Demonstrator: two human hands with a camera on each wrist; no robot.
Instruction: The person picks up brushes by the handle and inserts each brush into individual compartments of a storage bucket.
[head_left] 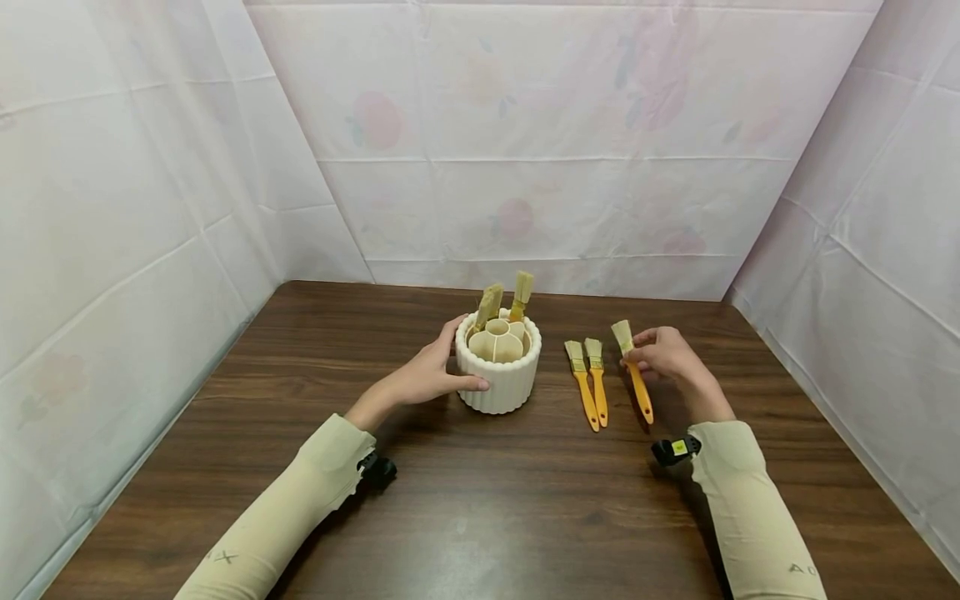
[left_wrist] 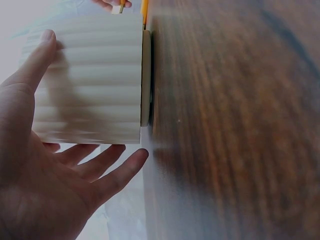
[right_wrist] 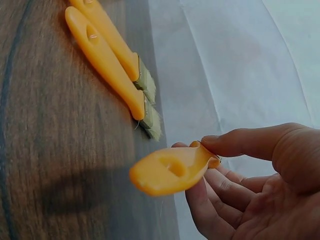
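Left hand (head_left: 427, 377): cupped the white ribbed plastic holder (head_left: 501, 375) mid-table, fingers loosely spread.
Right hand (head_left: 666, 353): pinched an orange-handled bristle brush (head_left: 633, 371), beside two matching brushes (head_left: 590, 382).

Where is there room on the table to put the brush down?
Bare wood lies along the near edge of the table between the two sleeves, and left of the white holder. It is crowded between the holder and the right hand, where two brushes lie.
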